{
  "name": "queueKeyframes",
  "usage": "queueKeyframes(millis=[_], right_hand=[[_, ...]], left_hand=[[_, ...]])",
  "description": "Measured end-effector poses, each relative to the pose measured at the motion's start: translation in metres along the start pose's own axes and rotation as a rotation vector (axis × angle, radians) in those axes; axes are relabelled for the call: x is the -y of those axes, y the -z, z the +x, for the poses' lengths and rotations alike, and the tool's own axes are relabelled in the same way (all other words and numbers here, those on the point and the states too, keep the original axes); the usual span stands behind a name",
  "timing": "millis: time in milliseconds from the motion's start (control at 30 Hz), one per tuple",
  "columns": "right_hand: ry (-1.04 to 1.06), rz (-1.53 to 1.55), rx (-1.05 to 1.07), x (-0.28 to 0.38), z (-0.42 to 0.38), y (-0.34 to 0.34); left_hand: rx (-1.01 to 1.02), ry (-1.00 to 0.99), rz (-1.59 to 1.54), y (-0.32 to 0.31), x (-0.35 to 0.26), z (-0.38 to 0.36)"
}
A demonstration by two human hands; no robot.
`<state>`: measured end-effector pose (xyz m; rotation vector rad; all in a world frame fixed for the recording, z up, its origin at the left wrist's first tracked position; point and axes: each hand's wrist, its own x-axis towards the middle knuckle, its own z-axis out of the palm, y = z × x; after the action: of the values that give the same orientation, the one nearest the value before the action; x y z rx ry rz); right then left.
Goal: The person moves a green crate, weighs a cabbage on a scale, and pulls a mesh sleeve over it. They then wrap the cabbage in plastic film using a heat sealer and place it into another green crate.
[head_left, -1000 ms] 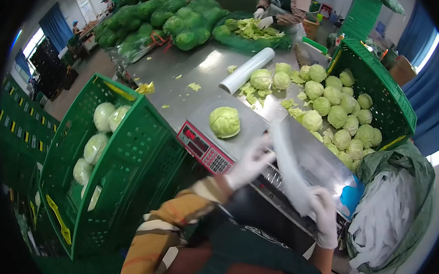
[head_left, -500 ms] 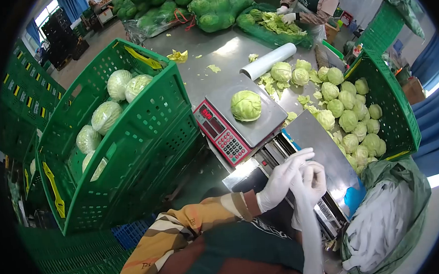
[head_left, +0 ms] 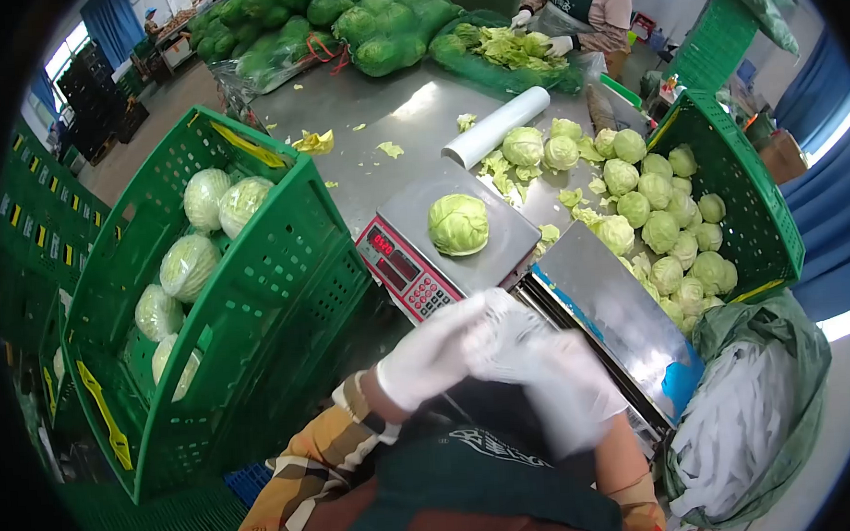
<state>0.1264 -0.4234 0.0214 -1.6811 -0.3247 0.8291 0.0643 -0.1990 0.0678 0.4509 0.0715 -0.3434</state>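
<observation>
In the middle foreground, my left hand (head_left: 434, 352), in a white glove, is closed on a white foam net sleeve (head_left: 511, 343) whose mesh shows near the fingertips. My right hand (head_left: 589, 377), also gloved, grips the same sleeve from the other side and is smeared by motion. A loose part of the sleeve hangs below the hands. Just beyond them, a green cabbage (head_left: 457, 224) sits on the metal plate of a scale (head_left: 401, 272) with a red-edged keypad and lit display.
Left, a green crate (head_left: 297, 200) holds several net-covered cabbages (head_left: 190, 266). Bare cabbages (head_left: 664, 232) fill a tipped crate (head_left: 757, 190) at right, above a bag of white net sleeves (head_left: 737, 432). A film roll (head_left: 497, 127) lies behind the scale. Across the table, another person (head_left: 585, 12) handles leaves.
My hands have moved left and apart, stretching the sleeve between them. The long strip that hung below my right hand has swung up. The view has shifted slightly; the cabbage stays on the scale.
</observation>
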Motion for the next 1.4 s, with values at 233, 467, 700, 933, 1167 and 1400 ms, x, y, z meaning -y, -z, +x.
queueKeyframes(millis=[233,467,700,933,1167,1400], right_hand=[[0.089,0.160,-0.386,0.017,0.115,0.037],[0.220,0.117,-0.321,-0.039,0.268,0.022],[0.266,0.222,0.020,0.047,0.191,-0.013],[-0.262,0.204,0.353,0.102,0.055,0.012],[0.288,0.391,-0.209,0.108,0.018,0.021],[0.074,0.410,-0.824,-0.047,0.015,0.025]], left_hand=[[-0.900,-0.448,0.807,0.172,0.004,0.056],[-0.537,-0.381,0.715,0.203,-0.048,0.128],[-0.186,-0.287,-0.016,0.205,-0.047,0.134],[-0.296,-0.138,0.013,0.140,-0.038,0.109],[0.186,-0.104,0.799,0.096,0.031,0.115],[0.501,0.209,-0.089,0.077,0.091,0.113]])
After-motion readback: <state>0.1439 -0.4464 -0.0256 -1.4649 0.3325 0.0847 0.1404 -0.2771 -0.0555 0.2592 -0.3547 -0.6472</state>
